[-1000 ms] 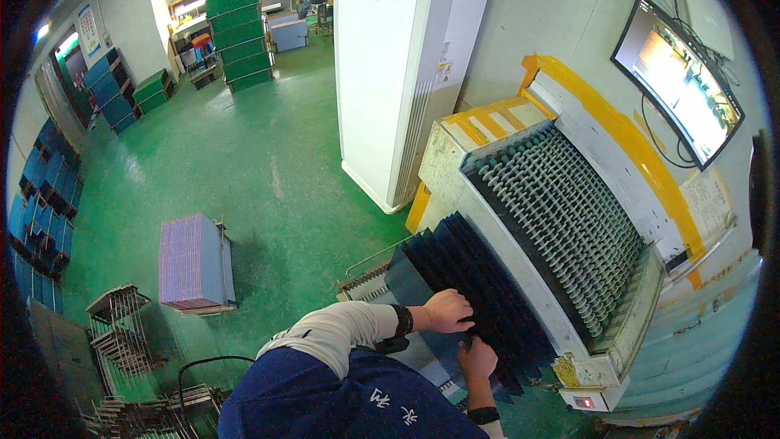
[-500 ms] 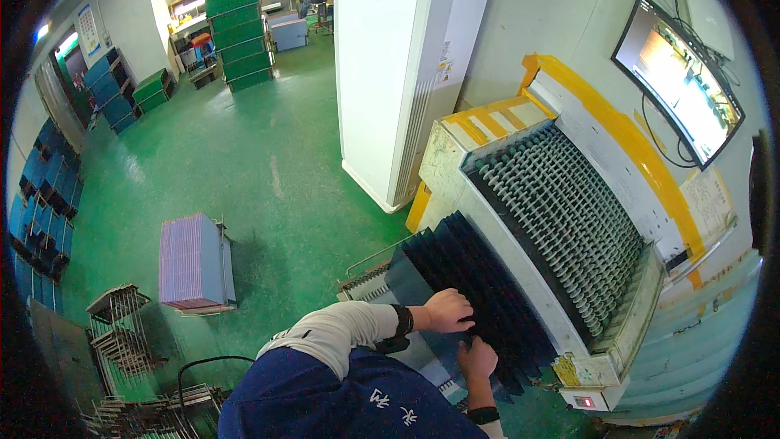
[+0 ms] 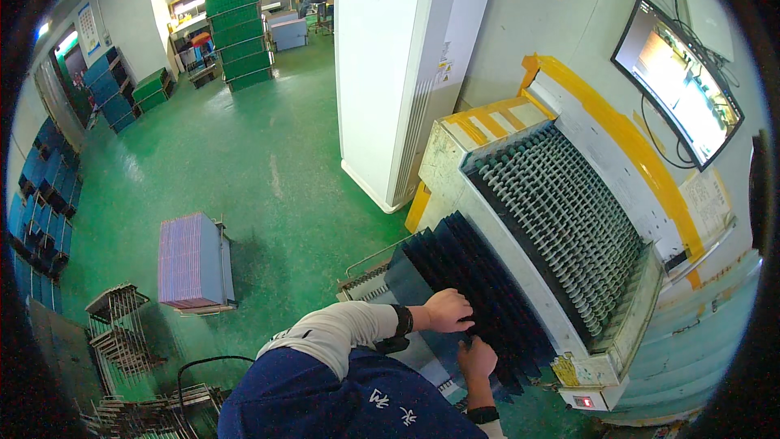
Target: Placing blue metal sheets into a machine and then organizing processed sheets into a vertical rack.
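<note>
Holding fingers of our left hand (image 3: 448,311) curled, mostly closed, against dark panels (image 3: 487,284). Our right hand (image 3: 479,360), at five o'clock from left, bent likewise, thumb and fingertips close together at same panels. Cannot tell whether we pinch or only touch; contact partly hidden. Panels stand in leaning row, spreading from twelve to four o'clock of left fingers. Slotted rack (image 3: 370,286) near ten; roller machine (image 3: 561,228), two; purple-edged stack (image 3: 195,264), nine, well apart on green floor (image 3: 268,162).
</note>
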The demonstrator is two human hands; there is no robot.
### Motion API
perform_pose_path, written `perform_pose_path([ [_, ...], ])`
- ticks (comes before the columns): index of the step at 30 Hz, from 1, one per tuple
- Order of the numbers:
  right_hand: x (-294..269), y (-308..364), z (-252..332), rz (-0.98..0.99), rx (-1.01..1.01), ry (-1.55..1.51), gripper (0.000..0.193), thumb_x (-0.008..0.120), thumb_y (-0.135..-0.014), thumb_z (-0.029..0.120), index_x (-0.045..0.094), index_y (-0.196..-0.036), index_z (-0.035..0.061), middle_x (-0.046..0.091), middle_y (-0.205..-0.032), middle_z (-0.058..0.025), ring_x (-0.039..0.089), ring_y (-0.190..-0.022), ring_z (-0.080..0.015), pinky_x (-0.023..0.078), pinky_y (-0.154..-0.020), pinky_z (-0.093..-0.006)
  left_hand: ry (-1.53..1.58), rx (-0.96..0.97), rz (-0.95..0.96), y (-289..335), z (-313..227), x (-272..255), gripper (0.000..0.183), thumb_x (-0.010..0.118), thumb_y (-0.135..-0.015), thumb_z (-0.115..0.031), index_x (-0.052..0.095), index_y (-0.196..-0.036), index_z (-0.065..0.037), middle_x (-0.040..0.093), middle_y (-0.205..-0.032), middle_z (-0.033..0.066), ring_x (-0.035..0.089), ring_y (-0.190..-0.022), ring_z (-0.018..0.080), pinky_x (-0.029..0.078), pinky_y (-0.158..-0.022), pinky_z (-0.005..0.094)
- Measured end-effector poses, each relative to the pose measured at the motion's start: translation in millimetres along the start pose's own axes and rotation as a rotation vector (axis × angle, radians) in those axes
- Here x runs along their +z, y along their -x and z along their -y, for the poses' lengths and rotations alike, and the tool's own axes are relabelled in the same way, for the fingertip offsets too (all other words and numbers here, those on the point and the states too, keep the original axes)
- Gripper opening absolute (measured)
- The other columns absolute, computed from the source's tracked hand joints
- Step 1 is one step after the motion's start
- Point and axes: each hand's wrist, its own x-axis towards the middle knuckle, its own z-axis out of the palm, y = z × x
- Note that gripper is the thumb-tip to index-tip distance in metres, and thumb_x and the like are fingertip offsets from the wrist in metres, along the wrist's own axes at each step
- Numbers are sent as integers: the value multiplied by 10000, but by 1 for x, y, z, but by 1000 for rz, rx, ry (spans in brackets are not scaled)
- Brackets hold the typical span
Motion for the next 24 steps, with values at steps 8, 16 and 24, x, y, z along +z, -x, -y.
perform_pose_path([
  [8,-2,3,1,-22,-19,-6,420,693,-816,411,685,-1065,73,711,-900,-187,689,-862,-367,533,-769,-485,4,11,-27,1,-1,0,294,638,-858,-359,648,-746,-87,644,-754,86,624,-812,292,469,-773,423],
  [16,-1,2,0,-22,-32,-16,392,690,-818,401,683,-1035,74,707,-886,-190,686,-855,-375,534,-757,-490,-8,22,-39,2,0,0,304,639,-856,-366,635,-727,-90,636,-742,80,625,-810,287,470,-769,425],
  [24,1,2,0,-18,-17,-1,406,693,-822,408,687,-1059,78,712,-903,-189,689,-866,-370,537,-766,-486,-4,13,-25,2,1,2,307,632,-859,-370,636,-735,-90,638,-747,83,624,-814,288,469,-766,425],
])
